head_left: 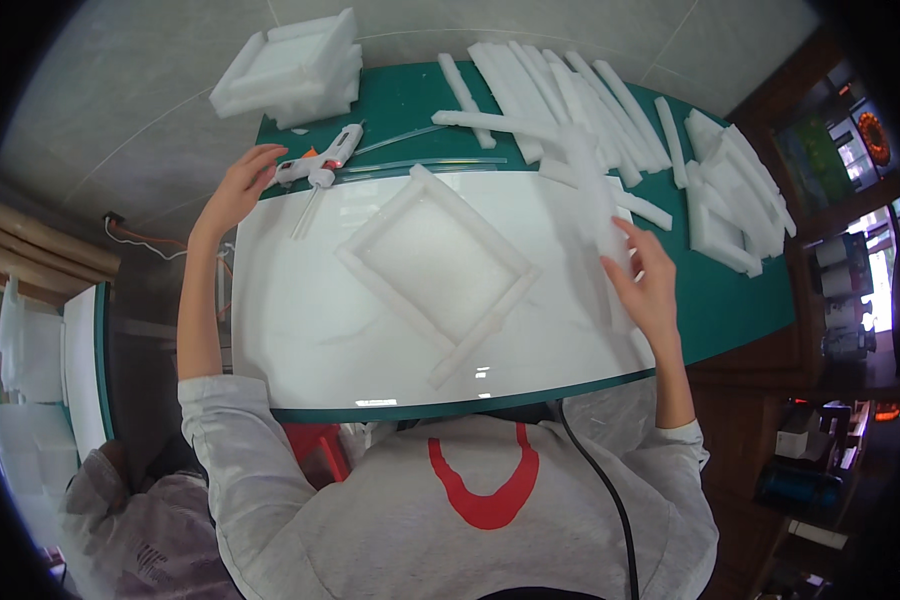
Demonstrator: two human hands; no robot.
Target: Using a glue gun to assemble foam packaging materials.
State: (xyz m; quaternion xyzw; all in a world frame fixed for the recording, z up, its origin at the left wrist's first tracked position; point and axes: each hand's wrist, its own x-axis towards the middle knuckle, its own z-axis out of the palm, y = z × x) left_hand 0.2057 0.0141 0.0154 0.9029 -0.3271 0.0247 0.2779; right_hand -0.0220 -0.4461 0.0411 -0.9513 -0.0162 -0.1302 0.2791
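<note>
Foam frame [478, 222] lies on the white board [290, 320], inside the tabletop's [740, 310] near edge. Right hand [648, 280] apparently grips a blurred foam strip [598, 195]; left hand's [240, 190] hold at the glue gun [345, 145] cannot be determined; a careless sweep could knock the frame askew

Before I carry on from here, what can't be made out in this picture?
All in the head view:
- White strip at the right hand: blurred, ends unclear.
- Glue gun: the left hand overlaps its left end, hiding whether it is held.
- Black cord: upper end hidden at the table edge, lower end cut off by the picture's bottom.
- Foam stack: lower pieces mostly hidden by the top frame.
</note>
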